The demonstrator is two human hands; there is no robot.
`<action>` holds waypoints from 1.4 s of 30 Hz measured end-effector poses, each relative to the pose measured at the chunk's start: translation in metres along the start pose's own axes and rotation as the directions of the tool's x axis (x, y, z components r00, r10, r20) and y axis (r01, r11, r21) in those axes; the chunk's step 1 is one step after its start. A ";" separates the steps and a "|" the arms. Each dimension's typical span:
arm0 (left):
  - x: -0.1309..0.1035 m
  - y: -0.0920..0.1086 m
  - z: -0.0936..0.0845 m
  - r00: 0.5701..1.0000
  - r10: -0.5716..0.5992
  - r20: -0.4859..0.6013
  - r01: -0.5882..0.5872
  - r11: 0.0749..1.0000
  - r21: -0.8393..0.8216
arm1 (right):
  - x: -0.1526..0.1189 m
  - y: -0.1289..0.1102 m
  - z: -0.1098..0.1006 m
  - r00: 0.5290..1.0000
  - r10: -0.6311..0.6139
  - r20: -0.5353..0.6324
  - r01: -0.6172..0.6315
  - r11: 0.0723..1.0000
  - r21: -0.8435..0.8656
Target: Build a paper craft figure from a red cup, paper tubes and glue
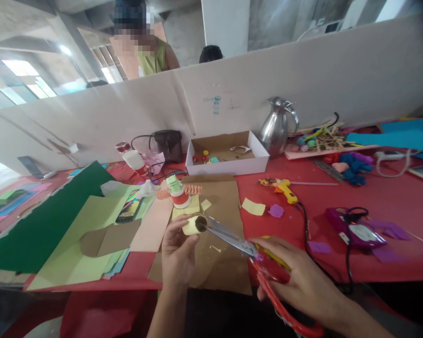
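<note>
My left hand (pixel 179 249) pinches a short pale-yellow paper tube (pixel 189 227), its dark open end turned to the right. Red-handled scissors (pixel 229 236) are in my right hand (pixel 292 270), with fingers around the handles. The scissor blades reach to the tube's open end; whether the tips are inside or in front of it I cannot tell. Behind the tube stands a red and white paper cup (pixel 181 199) with folded green paper on top and pleated orange strips at its sides. Below my hands lies a brown cardboard sheet (pixel 225 263) with yellow paper scraps.
On the red table (pixel 268 258), a yellow glue gun (pixel 285 190) with its black cord lies to the right. Behind are a white box (pixel 229 168), a metal jug (pixel 275 124) and a dark bag (pixel 168 144). A phone (pixel 129 206) rests on coloured paper at left. A person (pixel 158 56) stands beyond the partition.
</note>
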State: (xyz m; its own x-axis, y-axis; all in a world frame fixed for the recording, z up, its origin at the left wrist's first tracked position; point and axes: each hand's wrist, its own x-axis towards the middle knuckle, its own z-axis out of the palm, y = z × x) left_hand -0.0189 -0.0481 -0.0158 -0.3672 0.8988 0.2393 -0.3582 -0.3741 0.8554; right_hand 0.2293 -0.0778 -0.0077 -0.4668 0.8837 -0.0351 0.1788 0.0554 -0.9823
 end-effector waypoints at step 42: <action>0.001 -0.017 -0.007 0.992 -0.126 -0.032 0.121 0.983 -0.137 | -0.003 0.000 -0.009 0.986 -0.090 0.139 0.120 0.966 -0.230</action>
State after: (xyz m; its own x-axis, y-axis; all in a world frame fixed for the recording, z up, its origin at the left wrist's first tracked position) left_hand -0.0188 -0.0426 -0.0331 -0.3463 0.9311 0.1147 -0.5142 -0.2907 0.8069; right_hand 0.2383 -0.0764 -0.0057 -0.5969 0.8019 0.0279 0.3156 0.2666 -0.9107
